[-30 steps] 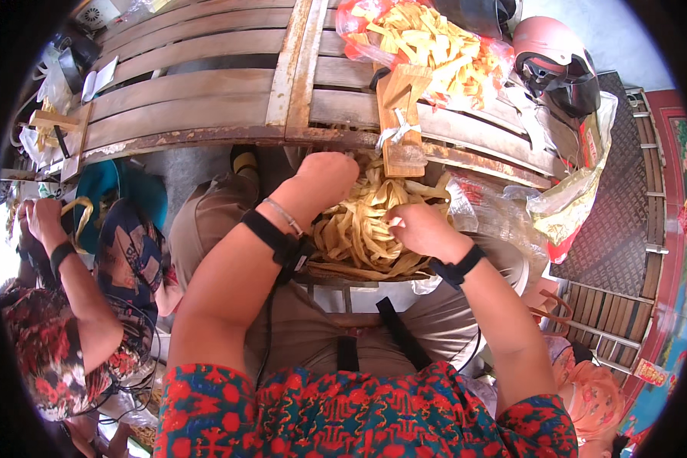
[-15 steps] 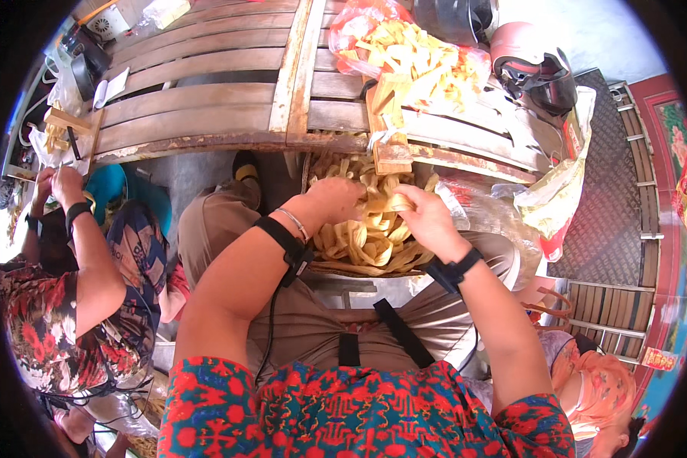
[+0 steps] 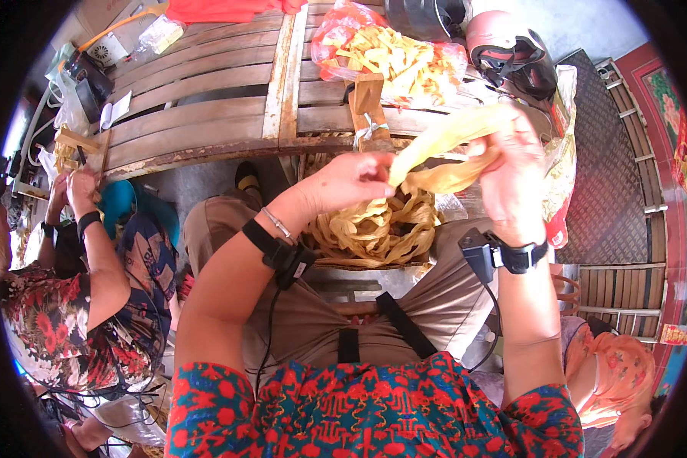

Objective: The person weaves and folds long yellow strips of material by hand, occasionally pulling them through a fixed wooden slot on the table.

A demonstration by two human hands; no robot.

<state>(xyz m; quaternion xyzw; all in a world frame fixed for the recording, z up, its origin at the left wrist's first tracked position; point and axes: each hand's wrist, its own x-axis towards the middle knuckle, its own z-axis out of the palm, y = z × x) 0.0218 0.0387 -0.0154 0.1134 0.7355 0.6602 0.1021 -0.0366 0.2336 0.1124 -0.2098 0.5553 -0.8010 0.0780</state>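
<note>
A long pale yellow leaf-like strip (image 3: 450,149) stretches between my two hands, above a box between my knees. My left hand (image 3: 347,183) pinches its lower left end with thumb and fingers. Higher up on the right, my right hand (image 3: 515,175) has its fingers closed round the other part, where the strip doubles back in a loop. Under my hands lies a tangled heap of yellow strips (image 3: 378,237) in the box. A wooden block (image 3: 370,114) tied with pale cord sits at the bench edge, just beyond my left hand.
The slatted bench (image 3: 198,114) has a rusty metal edge. On it lie a red plastic bag of cut yellow pieces (image 3: 404,57), a pink helmet (image 3: 504,42) and a dark helmet (image 3: 427,19). A co-worker's hands (image 3: 76,191) are busy at the left. Another person (image 3: 611,374) is at lower right.
My right hand has risen from the heap to the upper right, drawing the strip out at length. My left hand has lifted slightly and now pinches the strip's end. The view has shifted a little.
</note>
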